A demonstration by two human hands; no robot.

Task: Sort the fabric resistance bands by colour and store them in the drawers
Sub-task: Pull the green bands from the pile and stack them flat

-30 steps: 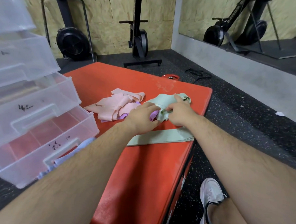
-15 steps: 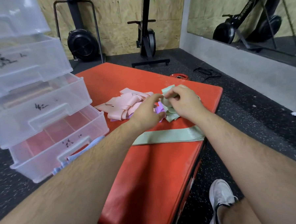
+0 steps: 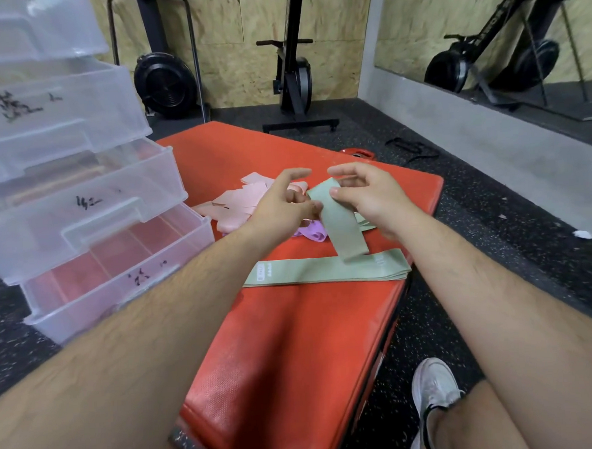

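Both hands hold one sage-green fabric band (image 3: 339, 222) lifted above the red mat (image 3: 294, 344). My right hand (image 3: 365, 196) pinches its upper end and my left hand (image 3: 283, 204) pinches its left edge. The band hangs down toward a flat stack of green bands (image 3: 321, 272) lying across the mat. Behind my left hand lies a loose heap of pink bands (image 3: 238, 200). A purple band (image 3: 310, 232) peeks out under the hanging green one. More green bands (image 3: 365, 222) lie partly hidden below my right hand. Clear plastic drawers (image 3: 81, 215) stand pulled open at the left.
The drawer unit's lower drawers (image 3: 111, 268) jut out over the mat's left side. Black speckled floor surrounds the mat. Exercise machines (image 3: 293, 70) stand by the far wall, a mirror is at right. My white shoe (image 3: 433, 388) rests on the floor beside the mat.
My hands have lifted one green band clear of the tangled pile and drawn it out so it hangs. The view has shifted slightly left and down.
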